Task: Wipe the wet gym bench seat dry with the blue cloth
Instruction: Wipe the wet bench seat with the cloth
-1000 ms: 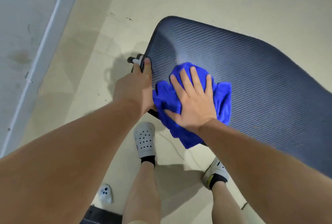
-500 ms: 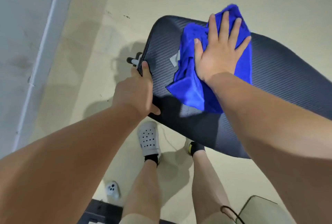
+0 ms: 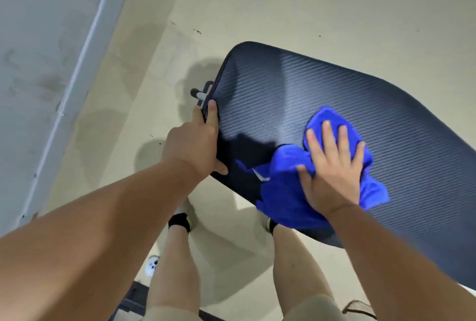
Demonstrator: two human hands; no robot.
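Head view, looking down: a dark ribbed bench seat [image 3: 322, 94] fills the right side. At 4 o'clock the right hand [image 3: 332, 166], fingers straight and spread, presses the bunched blue cloth [image 3: 283, 191] onto the seat's near edge. At 9 o'clock the left hand [image 3: 190, 145] curls round the seat's end. Wiping seems midway; the sheen toward 12 o'clock may be damp.

Bright, even light from overhead. Soft shadows lie on the floor [image 3: 159, 155] beside the bench seat [image 3: 283, 88]; its ribbed top carries a pale sheen. The forearms [image 3: 85, 238] look stretched and soft at the bottom.
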